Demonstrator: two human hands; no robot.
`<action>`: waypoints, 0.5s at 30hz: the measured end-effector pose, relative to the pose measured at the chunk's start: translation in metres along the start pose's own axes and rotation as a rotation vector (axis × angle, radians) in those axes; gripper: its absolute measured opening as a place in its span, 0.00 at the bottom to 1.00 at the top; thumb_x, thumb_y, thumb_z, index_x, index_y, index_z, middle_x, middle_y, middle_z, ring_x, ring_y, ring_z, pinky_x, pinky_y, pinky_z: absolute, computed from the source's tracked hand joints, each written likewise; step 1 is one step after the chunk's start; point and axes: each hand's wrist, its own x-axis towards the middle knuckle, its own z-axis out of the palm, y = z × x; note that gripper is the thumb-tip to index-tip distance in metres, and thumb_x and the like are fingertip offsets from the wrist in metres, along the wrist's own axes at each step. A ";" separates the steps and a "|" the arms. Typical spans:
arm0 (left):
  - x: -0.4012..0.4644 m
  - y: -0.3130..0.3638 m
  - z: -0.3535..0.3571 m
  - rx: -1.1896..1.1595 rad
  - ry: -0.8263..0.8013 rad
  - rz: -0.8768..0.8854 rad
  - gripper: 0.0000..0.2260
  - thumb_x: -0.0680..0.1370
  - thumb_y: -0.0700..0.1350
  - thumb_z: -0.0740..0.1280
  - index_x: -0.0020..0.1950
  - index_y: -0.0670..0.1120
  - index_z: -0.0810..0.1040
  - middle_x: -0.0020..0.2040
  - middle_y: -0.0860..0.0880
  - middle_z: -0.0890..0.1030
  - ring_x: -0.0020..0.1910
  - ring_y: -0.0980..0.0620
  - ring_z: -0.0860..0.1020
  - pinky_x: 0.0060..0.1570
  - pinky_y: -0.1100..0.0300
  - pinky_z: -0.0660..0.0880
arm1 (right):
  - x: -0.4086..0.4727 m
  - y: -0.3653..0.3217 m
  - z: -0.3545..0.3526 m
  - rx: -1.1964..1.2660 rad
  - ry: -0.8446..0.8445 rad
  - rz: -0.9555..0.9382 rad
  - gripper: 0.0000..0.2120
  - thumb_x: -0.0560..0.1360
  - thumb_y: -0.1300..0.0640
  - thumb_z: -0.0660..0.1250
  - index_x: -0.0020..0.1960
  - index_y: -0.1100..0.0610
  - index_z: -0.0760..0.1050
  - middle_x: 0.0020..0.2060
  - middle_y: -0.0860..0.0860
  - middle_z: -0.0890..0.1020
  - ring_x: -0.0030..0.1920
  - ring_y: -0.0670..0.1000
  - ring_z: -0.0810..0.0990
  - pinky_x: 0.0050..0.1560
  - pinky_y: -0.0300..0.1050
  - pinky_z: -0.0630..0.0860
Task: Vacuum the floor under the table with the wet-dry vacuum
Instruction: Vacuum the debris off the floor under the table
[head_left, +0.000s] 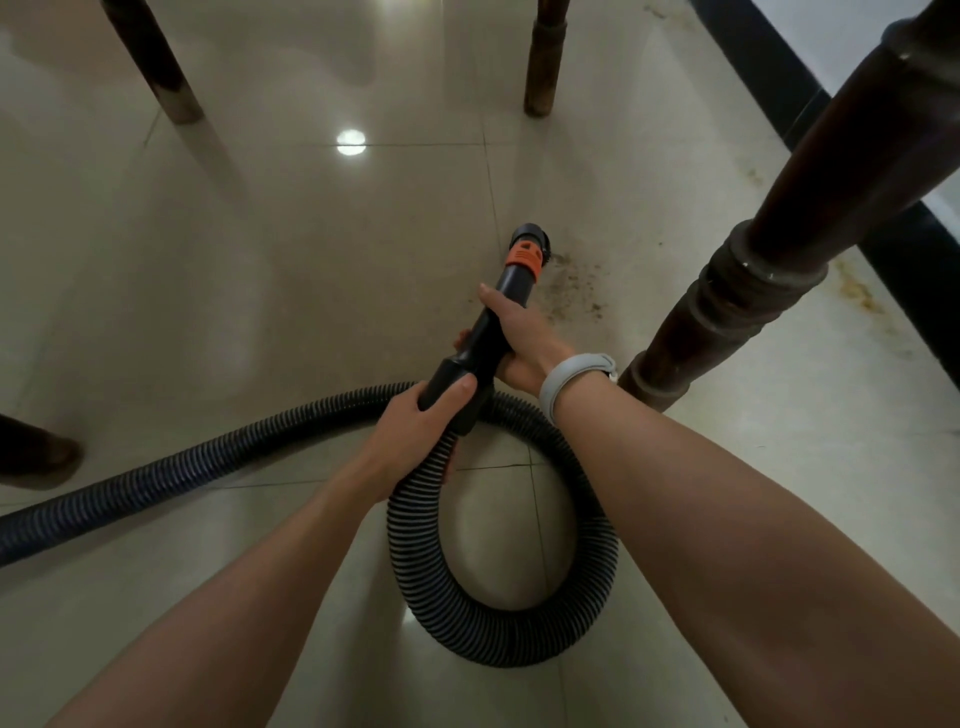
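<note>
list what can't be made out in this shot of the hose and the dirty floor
Head view only:
- Vacuum body: the ribbed black hose runs off the left edge.
- Nozzle mouth: faces away beyond the orange collar, so contact with the brown dirt patch is unclear.
- Tabletop: the dark turned wooden leg is cut by the top edge.
- Right hand fingertips: hidden behind the black tube.
- Left hand fingertips: wrapped under the cuff.

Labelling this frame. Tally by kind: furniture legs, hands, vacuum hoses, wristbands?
Furniture legs: 4
Hands: 2, left hand, right hand
Vacuum hose: 1
Wristband: 1
Total: 8
</note>
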 end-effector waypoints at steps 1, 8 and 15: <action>0.002 0.001 0.000 0.006 -0.002 0.003 0.15 0.76 0.56 0.64 0.43 0.44 0.73 0.29 0.46 0.76 0.23 0.50 0.74 0.24 0.60 0.72 | 0.000 0.000 0.001 0.004 0.008 -0.010 0.10 0.78 0.55 0.65 0.49 0.60 0.67 0.35 0.57 0.74 0.33 0.54 0.76 0.37 0.49 0.78; 0.005 0.006 0.013 -0.063 -0.069 -0.032 0.15 0.77 0.56 0.63 0.45 0.44 0.72 0.28 0.46 0.75 0.21 0.52 0.73 0.22 0.61 0.73 | 0.007 -0.008 -0.003 -0.126 0.110 -0.059 0.12 0.80 0.54 0.61 0.56 0.62 0.64 0.37 0.57 0.74 0.34 0.54 0.76 0.50 0.53 0.78; 0.011 0.012 0.021 0.004 -0.141 -0.018 0.15 0.77 0.57 0.63 0.47 0.44 0.72 0.27 0.48 0.75 0.23 0.51 0.73 0.23 0.61 0.73 | 0.007 -0.007 -0.017 -0.138 0.203 -0.091 0.17 0.78 0.50 0.63 0.59 0.62 0.66 0.48 0.59 0.76 0.49 0.60 0.78 0.59 0.59 0.75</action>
